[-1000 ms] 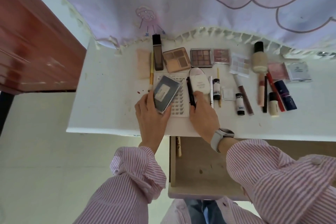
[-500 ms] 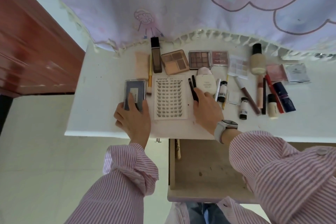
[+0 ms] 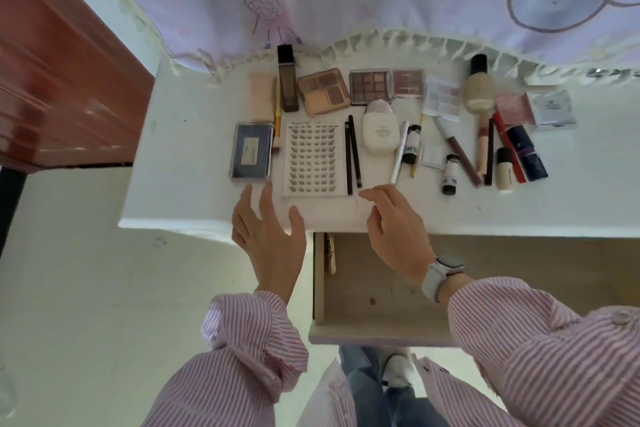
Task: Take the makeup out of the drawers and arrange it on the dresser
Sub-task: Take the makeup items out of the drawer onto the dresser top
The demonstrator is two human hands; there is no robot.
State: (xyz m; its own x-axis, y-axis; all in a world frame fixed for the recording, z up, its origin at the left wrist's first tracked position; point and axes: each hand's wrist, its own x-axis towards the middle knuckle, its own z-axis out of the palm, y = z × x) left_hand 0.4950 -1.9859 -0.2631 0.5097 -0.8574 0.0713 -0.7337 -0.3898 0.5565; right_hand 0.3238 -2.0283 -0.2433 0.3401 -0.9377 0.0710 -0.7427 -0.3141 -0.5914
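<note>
We see the left hand (image 3: 268, 239), fingers spread and holding nothing, at the surface (image 3: 180, 163) edge; the blue case (image 3: 251, 151) lies just beyond its fingertips. Between both hands' fingertips sits the lash card (image 3: 314, 158). The right hand (image 3: 394, 229), fingers loosely apart, hovers empty over the open drawer (image 3: 363, 288).

White dresser (image 3: 180, 149) carries lash tray (image 3: 314, 158), palettes (image 3: 323, 91).

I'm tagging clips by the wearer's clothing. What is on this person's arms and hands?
Both arms wear a loose shirt with fine pink and white stripes; the left sleeve is bunched at the cuff, and the right sleeve shows a button. A pale grey smartwatch sits on the right wrist. The left hand and right hand are bare, with no gloves.
</note>
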